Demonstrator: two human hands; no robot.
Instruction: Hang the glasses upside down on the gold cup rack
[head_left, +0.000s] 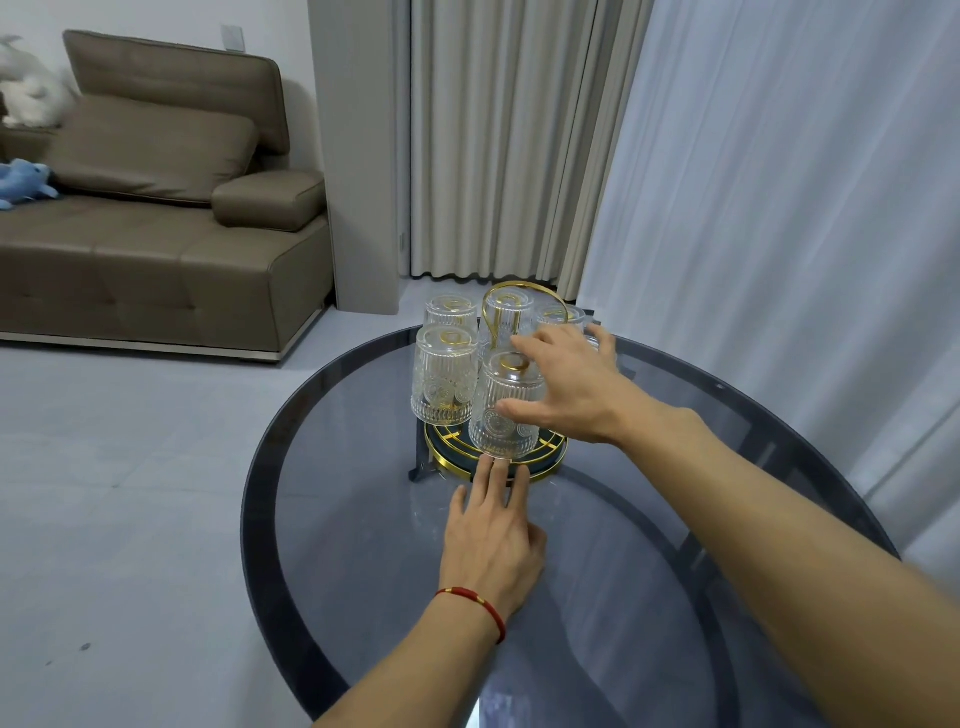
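Glasses hang mouth-down on the gold cup rack, which stands toward the far edge of the round smoked-glass table; I count five ribbed tumblers on its pegs, and a sixth may sit behind my right hand, though I cannot tell. That hand reaches over the rack with its fingers spread and loosely curved, the thumb touching or nearly touching the side of the nearest glass; I judge it released rather than gripping, with nothing closed in it. My left hand, a red cord bracelet at the wrist, lies with straight fingers toward the near rim of the rack's base, the fingertips at or just below the lip of that nearest glass, holding nothing. The task looks close to done, so the risk now is mostly in my own hands. A careless sweep of the right hand could knock the nearest glass against the front-left glass just beside it, and ribbed glass chips easily. A push from the left fingers could slide the base on the slick tabletop and set every glass swinging. The gold carry handle arches close to my right fingers too; snagging it would tip the whole rack.
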